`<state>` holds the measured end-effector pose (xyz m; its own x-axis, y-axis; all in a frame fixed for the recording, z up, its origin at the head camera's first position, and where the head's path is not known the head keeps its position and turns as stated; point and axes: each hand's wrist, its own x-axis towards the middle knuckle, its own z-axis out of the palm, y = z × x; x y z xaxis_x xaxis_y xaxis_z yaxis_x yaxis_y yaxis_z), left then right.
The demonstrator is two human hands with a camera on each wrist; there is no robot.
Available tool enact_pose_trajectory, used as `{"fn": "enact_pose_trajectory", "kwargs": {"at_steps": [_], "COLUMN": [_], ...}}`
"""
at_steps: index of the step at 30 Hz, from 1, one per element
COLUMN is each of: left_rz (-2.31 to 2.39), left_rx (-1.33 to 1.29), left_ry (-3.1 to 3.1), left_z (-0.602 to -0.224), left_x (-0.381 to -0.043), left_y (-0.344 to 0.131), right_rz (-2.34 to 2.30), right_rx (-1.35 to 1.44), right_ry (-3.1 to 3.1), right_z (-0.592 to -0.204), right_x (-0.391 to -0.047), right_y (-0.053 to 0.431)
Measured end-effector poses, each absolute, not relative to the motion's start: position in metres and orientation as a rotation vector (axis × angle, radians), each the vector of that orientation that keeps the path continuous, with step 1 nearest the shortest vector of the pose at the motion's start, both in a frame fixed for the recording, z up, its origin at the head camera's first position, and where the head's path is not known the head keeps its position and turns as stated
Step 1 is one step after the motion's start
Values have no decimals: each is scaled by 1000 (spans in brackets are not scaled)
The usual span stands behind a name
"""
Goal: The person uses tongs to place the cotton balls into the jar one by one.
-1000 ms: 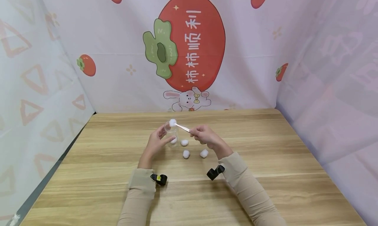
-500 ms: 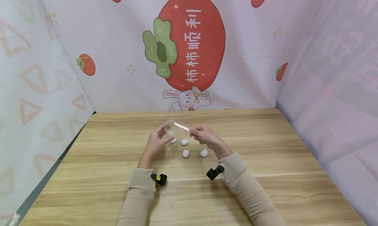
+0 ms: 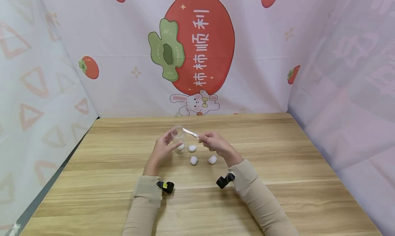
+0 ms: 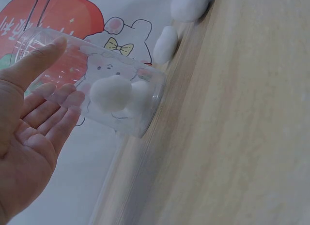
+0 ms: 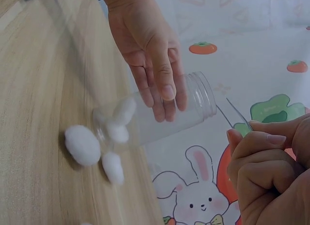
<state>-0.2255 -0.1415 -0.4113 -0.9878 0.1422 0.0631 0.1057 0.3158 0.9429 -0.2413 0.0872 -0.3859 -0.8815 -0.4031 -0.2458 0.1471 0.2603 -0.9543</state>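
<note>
My left hand [image 3: 162, 148] holds a clear jar [image 3: 182, 137] upright on the table, thumb on one side and fingers on the other. The jar is uncapped, its threaded mouth showing in the right wrist view. At its bottom lie a white cotton ball [image 4: 111, 93] and a second one beside it. My right hand [image 3: 217, 143] pinches metal tweezers [image 3: 190, 133], their tips apart with nothing between them, right by the jar's rim. Outside the jar, one cotton ball [image 3: 192, 148] sits close to it, another [image 3: 193, 160] nearer me, and a third [image 3: 212, 159] to the right.
A wooden table [image 3: 117, 212] bears everything. Behind it hangs a white backdrop [image 3: 259, 85] printed with persimmons and a rabbit, and cloth walls stand at both sides. Each sleeve cuff carries a small black wrist camera [image 3: 168, 187].
A cotton ball held in the tweezers at the jar's mouth a second ago has dropped inside. The tweezers' tips are now bare; both hands have stayed almost in place.
</note>
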Motion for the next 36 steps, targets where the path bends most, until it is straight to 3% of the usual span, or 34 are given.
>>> {"fn": "enact_pose_trajectory", "kwargs": {"at_steps": [12, 19, 28, 36], "left_rz": [1812, 1821, 1788, 1807], "left_rx": [233, 231, 210, 203], "left_ry": [2499, 2519, 2518, 2511], "left_z": [-412, -439, -408, -432], "left_x": [-227, -244, -223, -239], "left_y": [-143, -149, -142, -146], "right_rz": [-1648, -1640, -1652, -1642], "right_rx": [-236, -240, -232, -202], "right_ry": [2113, 2103, 2087, 2085], "right_z": [-383, -381, -390, -394], "right_x": [-240, -236, -237, -236], "right_y": [97, 100, 105, 109]}}
